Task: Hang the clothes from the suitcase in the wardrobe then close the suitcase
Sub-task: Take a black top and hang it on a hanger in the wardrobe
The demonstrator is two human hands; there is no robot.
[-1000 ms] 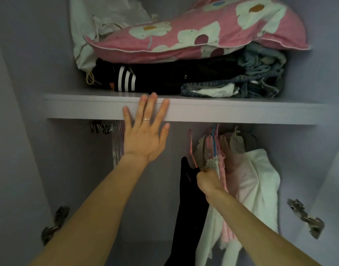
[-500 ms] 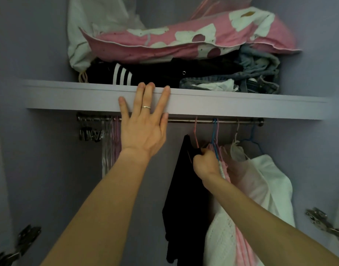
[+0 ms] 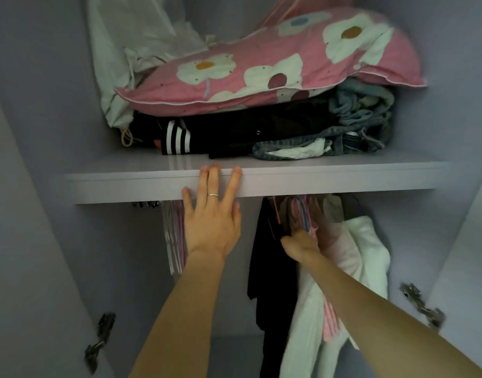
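Lilac wardrobe (image 3: 29,186) walls close in on both sides, with a hinge (image 3: 100,339) low on each. Nearest, two bare forearms reach up into it. The left hand (image 3: 211,222) lies flat and spread against the front edge of the shelf (image 3: 343,178), its straight fingers lapping over the top and a ring on one. It holds nothing and looks like a brace. The right hand (image 3: 299,248) sits lower, pushed in among the hanging clothes just under a blue hanger (image 3: 305,216), thumb out to the left. Its fingers are buried in the pink garment (image 3: 329,320), so I cannot tell whether they pinch the hanger or only press cloth. A black garment (image 3: 269,268) hangs just left of that hand and a white garment (image 3: 370,255) just right. Bare hangers (image 3: 174,241) bunch left of the braced hand. The shelf edge hides the rail. Farther up, a folded pile (image 3: 261,132) lies on the shelf under a flowered pillow (image 3: 261,75). No suitcase is in view. The step in hand is probably settling a garment on the rail. The next move calls for finding the hook's seat by feel, letting go, then drawing the arm out without dragging its neighbours.
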